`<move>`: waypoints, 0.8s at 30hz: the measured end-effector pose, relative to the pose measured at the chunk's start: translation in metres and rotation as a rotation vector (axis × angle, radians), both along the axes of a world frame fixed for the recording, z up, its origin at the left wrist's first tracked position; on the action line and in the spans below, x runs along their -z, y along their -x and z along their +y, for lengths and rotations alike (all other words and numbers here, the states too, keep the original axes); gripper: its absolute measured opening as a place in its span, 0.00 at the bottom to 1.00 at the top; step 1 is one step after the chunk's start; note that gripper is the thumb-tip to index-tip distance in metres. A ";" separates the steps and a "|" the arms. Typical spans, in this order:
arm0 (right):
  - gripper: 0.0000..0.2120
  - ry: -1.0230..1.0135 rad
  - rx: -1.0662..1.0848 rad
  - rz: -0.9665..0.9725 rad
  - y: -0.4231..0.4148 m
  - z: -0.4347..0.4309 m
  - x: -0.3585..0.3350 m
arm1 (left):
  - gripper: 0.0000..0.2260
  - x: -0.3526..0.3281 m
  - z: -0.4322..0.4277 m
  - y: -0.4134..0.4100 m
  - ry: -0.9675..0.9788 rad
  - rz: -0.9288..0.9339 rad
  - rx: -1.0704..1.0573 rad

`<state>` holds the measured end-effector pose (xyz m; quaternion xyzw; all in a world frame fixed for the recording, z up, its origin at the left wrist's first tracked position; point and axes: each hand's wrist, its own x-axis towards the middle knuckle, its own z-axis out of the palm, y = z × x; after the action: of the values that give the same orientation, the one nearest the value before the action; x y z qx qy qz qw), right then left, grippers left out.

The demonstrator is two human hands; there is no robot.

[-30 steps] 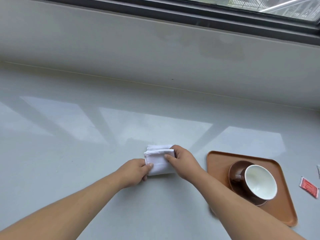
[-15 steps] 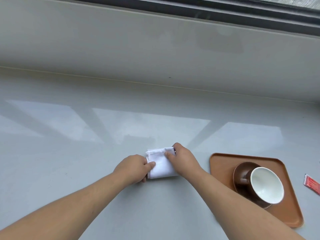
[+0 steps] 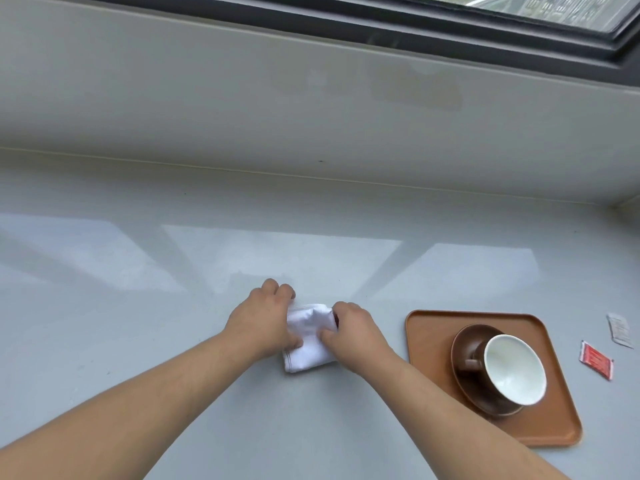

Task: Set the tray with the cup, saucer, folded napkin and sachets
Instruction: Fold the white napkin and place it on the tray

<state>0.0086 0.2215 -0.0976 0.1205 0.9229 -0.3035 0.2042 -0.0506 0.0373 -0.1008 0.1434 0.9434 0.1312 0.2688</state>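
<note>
A domestic or café-style window ledge is suggested. A wide, glossy pale grey counter fills the lower frame, backed by a plain grey upstand. A dark-framed window is seen along the top right. Tea service is indicated at lower right by a brown rounded plastic tray, a brown saucer, a white-lined cup and 2 sachets.

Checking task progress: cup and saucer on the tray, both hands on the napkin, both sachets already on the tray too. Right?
Not quite. In the head view the red sachet and white sachet lie on the counter, right of the tray. The rest holds.
</note>
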 end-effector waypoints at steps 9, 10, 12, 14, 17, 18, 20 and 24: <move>0.10 0.336 -0.014 -0.087 0.008 0.046 -0.055 | 0.11 -0.029 0.018 0.013 -0.423 -0.476 -0.066; 0.12 0.338 -0.002 -0.086 0.009 0.057 -0.060 | 0.09 -0.033 0.024 0.008 -0.492 -0.518 -0.103; 0.13 0.290 0.019 -0.078 0.009 0.079 -0.069 | 0.07 -0.039 0.042 -0.004 -0.567 -0.568 -0.159; 0.11 0.194 0.022 -0.080 0.007 0.101 -0.073 | 0.07 -0.041 0.061 -0.020 -0.579 -0.567 -0.187; 0.08 0.043 -0.084 -0.129 0.002 0.125 -0.076 | 0.07 -0.039 0.088 -0.045 -0.534 -0.555 -0.230; 0.08 0.001 -0.132 -0.149 -0.001 0.132 -0.078 | 0.07 -0.037 0.096 -0.055 -0.529 -0.570 -0.256; 0.08 -0.074 -0.222 -0.168 -0.008 0.141 -0.081 | 0.09 -0.032 0.107 -0.073 -0.531 -0.598 -0.314; 0.08 -0.201 -0.379 -0.167 -0.027 0.156 -0.080 | 0.14 -0.021 0.128 -0.107 -0.483 -0.590 -0.359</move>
<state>0.0359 0.3770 -0.0177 -0.0107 0.9345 -0.1554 0.3201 0.0565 0.1656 -0.0799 -0.0083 0.7780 0.4288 0.4591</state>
